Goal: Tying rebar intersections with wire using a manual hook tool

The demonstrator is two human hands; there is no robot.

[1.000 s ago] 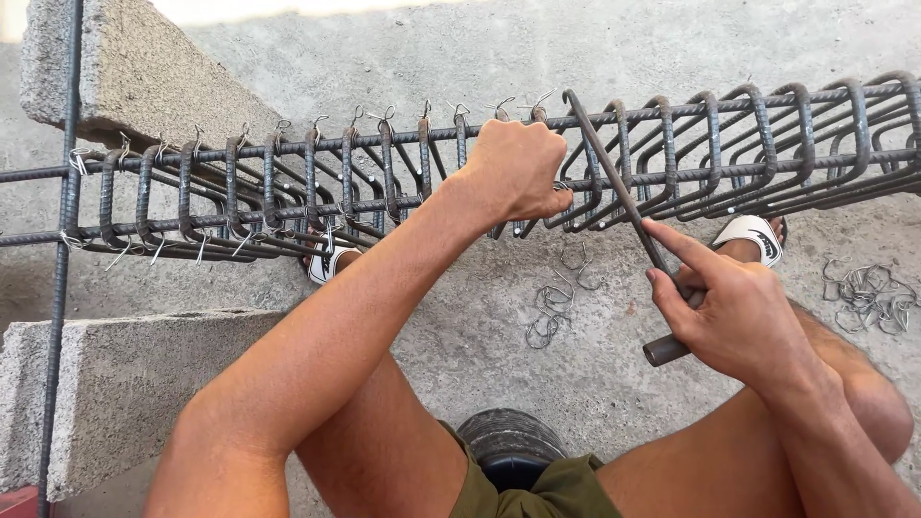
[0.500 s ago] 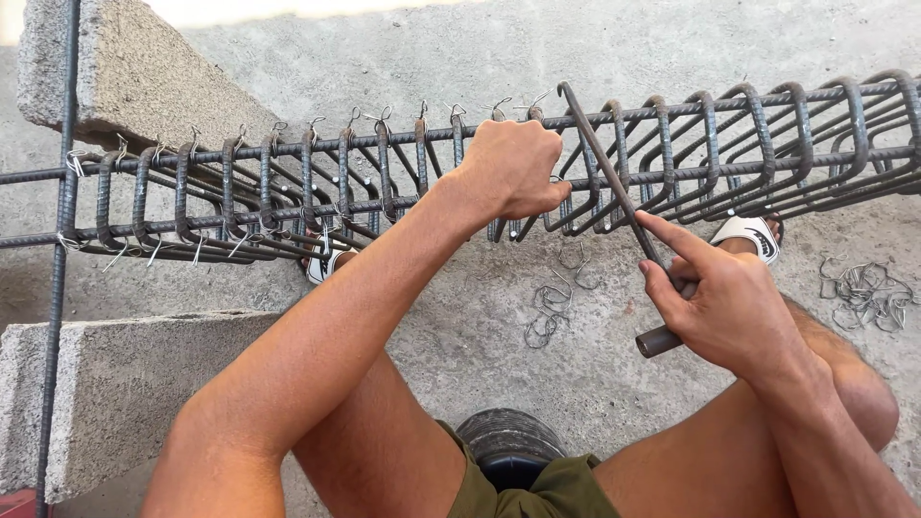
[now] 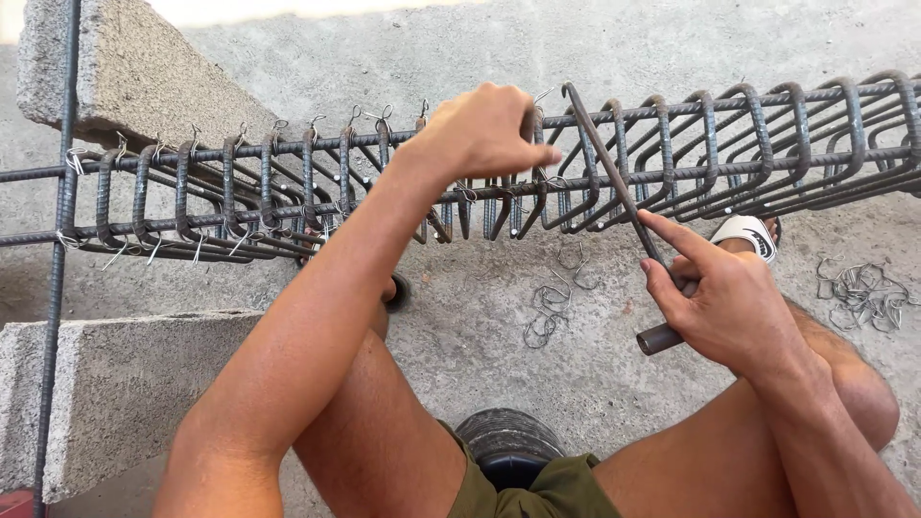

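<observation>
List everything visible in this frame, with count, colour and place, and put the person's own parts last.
rebar cage: one, dark grey steel with many stirrups, lying across the upper frame on the blocks
concrete blocks: two, grey, upper left and lower left
loose rebar: one, dark, running down the left edge
hooked tying tool: one, dark metal, hooked on the cage at centre right
wire ties: several, silver, in a pile at right, more under the cage on the ground
sandal: one, white, under the cage at right
left hand: gripping the cage's top bar
right hand: holding the tool's handle
</observation>
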